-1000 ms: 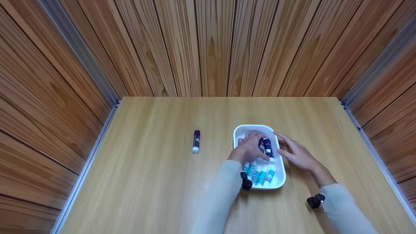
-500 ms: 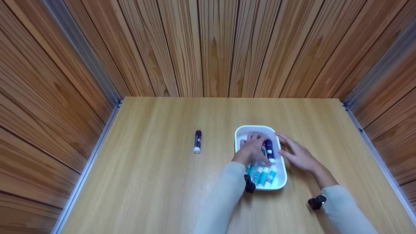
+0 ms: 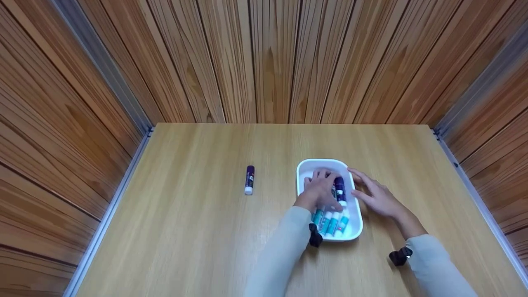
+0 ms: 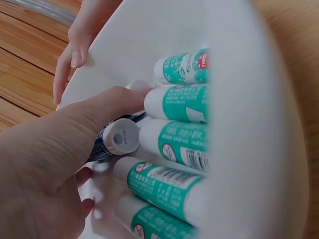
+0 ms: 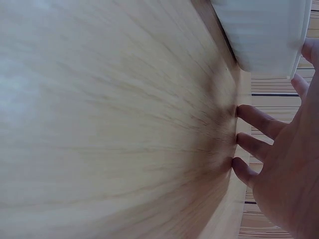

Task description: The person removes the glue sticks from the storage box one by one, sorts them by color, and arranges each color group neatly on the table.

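My left hand reaches down into a white plastic bin. In the left wrist view its thumb and fingers curl about a dark glue stick whose white end faces the camera; most of its body is hidden by the hand. Another dark purple glue stick lies in the bin just right of that hand. Several green and white glue sticks lie side by side at the bin's near end. My right hand touches the bin's right wall from outside, some fingertips on the table in the right wrist view.
One dark purple glue stick with a white end lies alone on the wooden table, left of the bin. Wood-panelled walls stand at the back and sides, with metal rails along the table's side edges.
My left hand has shifted slightly toward the right and the near side within the bin, covering more of a dark glue stick. My right hand stays at the bin's side.
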`<act>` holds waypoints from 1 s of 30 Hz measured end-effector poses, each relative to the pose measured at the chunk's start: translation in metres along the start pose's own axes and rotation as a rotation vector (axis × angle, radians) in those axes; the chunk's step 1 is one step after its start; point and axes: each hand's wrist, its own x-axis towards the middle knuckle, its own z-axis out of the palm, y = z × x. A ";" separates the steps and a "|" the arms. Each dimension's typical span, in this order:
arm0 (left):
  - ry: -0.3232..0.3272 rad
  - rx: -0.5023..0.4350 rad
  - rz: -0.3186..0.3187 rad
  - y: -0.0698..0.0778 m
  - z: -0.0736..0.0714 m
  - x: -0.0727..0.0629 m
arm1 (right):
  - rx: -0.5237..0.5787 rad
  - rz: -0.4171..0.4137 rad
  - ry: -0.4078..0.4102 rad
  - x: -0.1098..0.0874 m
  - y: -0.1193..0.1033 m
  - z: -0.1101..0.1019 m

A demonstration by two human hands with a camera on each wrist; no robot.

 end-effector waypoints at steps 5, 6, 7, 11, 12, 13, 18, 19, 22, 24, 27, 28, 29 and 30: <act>-0.024 -0.044 0.021 -0.004 -0.005 0.000 | -0.004 -0.003 0.000 0.001 0.000 -0.001; -0.028 -0.056 0.025 -0.004 -0.006 0.000 | -0.005 -0.001 0.000 0.001 0.000 -0.001; -0.034 -0.070 0.028 -0.005 -0.007 0.000 | -0.004 -0.001 0.000 0.002 0.000 -0.002; -0.050 -0.136 0.025 -0.006 -0.011 -0.001 | -0.007 0.007 -0.005 0.002 0.001 -0.002; -0.052 -0.155 0.021 -0.006 -0.011 -0.002 | -0.008 0.007 -0.006 0.002 0.001 -0.003; -0.053 -0.173 0.016 -0.006 -0.012 -0.002 | -0.007 0.007 -0.007 0.002 0.001 -0.003; -0.046 -0.214 0.011 -0.006 -0.012 -0.003 | 0.003 0.002 -0.009 0.002 0.001 -0.003; -0.045 -0.209 0.013 -0.006 -0.012 -0.003 | 0.003 0.003 -0.010 0.002 0.001 -0.003; -0.040 -0.200 0.018 -0.006 -0.012 -0.003 | 0.002 0.007 -0.009 0.002 0.002 -0.002; -0.034 -0.199 0.020 -0.005 -0.012 -0.003 | -0.005 0.010 -0.010 0.002 0.002 -0.001; -0.034 -0.221 0.006 -0.003 -0.014 -0.004 | -0.004 0.017 -0.011 0.001 0.001 -0.001; -0.038 -0.226 0.002 -0.002 -0.015 -0.005 | -0.004 0.019 -0.012 0.001 0.001 0.000; -0.045 -0.228 -0.004 -0.001 -0.016 -0.006 | -0.003 0.019 -0.013 0.001 0.001 0.000; -0.057 -0.232 -0.014 0.000 -0.018 -0.006 | 0.000 0.023 -0.013 0.001 0.001 -0.001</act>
